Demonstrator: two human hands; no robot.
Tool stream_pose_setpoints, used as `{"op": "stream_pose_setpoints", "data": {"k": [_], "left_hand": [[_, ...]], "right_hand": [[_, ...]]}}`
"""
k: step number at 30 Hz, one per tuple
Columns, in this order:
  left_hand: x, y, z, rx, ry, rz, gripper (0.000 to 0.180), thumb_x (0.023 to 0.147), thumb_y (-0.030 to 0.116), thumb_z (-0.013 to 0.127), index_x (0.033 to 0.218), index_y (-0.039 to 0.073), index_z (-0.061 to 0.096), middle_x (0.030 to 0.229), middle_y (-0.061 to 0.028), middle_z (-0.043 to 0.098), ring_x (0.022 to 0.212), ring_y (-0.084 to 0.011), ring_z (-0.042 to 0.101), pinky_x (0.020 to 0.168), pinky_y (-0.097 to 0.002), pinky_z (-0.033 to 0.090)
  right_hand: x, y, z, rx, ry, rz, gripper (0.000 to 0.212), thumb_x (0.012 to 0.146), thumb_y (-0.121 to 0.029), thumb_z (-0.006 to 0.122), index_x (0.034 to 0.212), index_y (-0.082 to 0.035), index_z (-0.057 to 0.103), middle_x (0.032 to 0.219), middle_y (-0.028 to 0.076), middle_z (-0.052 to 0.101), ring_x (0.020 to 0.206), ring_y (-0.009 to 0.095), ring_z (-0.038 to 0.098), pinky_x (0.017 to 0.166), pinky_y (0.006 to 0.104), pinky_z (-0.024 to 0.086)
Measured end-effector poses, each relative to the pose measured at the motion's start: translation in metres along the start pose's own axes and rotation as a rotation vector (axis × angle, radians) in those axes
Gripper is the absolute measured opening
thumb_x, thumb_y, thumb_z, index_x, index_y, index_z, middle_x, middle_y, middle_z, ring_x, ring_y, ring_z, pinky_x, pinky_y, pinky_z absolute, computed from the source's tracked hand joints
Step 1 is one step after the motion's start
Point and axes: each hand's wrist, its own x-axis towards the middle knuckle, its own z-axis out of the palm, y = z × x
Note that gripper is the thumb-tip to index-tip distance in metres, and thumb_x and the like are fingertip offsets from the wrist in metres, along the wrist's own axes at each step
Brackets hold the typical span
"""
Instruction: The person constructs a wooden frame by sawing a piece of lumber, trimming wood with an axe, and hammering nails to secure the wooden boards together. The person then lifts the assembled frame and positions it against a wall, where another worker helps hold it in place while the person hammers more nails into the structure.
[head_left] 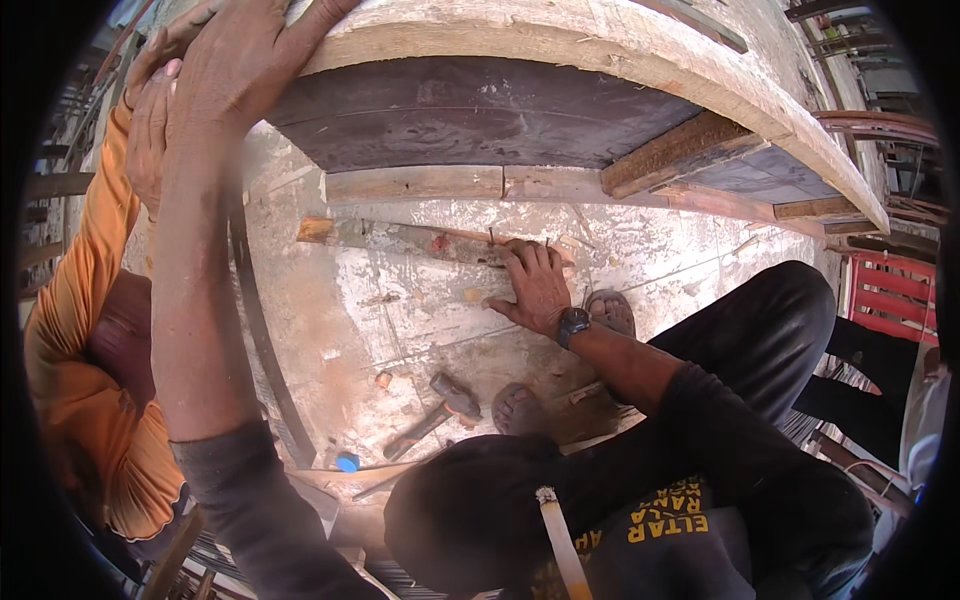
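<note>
My left hand (245,65) grips the upper edge of a large wooden-framed panel (560,35), thumb along the beam; its fingertips run out of view. The panel stands tilted, showing a dark inner face and cross battens. Down on the floor, my right hand (540,285), with a dark watch on its wrist, rests its spread fingers on a worn wood strip (400,240). Upright nails (491,236) stick out of that strip near my fingers. A hammer (435,415) lies on the floor nearer to me, beside my sandalled foot (518,408).
At the left, a co-worker in an orange sleeve (80,270) has a hand (148,140) next to my left forearm. A blue cap (347,462) and debris lie on the dusty floor (370,300). A red slatted object (895,290) and another person's dark-clothed legs (860,390) are at the right.
</note>
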Motion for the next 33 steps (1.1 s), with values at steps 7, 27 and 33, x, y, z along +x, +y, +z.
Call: {"op": "stream_pose_setpoints", "data": {"k": [7,27,33], "left_hand": [[-0.008,0.020,0.002,0.298,0.115,-0.101,0.067,0.096,0.067,0.049,0.140,0.019,0.064,0.135,-0.0071,0.067,0.124,-0.0254,0.062,0.109,-0.0347,0.042],[0.005,-0.016,0.025,0.166,0.265,0.060,0.079,0.093,0.072,0.056,0.128,0.002,0.070,0.117,-0.0215,0.071,0.108,-0.0321,0.069,0.100,-0.0418,0.049],[-0.004,-0.002,0.021,0.174,0.237,0.025,0.079,0.093,0.072,0.057,0.129,0.003,0.070,0.124,-0.0224,0.070,0.117,-0.0337,0.066,0.107,-0.0424,0.046]], "right_hand": [[0.031,0.055,0.018,-0.128,-0.104,0.123,0.060,0.084,-0.031,0.075,0.139,-0.015,0.056,0.132,0.012,0.057,0.121,0.032,0.050,0.102,0.0506,0.038],[0.080,0.099,-0.024,-0.430,0.283,0.168,0.070,0.086,-0.045,0.075,0.144,-0.015,0.049,0.145,0.010,0.048,0.136,0.030,0.042,0.112,0.0560,0.026],[0.076,0.077,-0.015,-0.414,0.294,0.130,0.059,0.092,-0.028,0.068,0.145,-0.009,0.050,0.146,0.010,0.049,0.139,0.028,0.042,0.116,0.0552,0.025]]}}
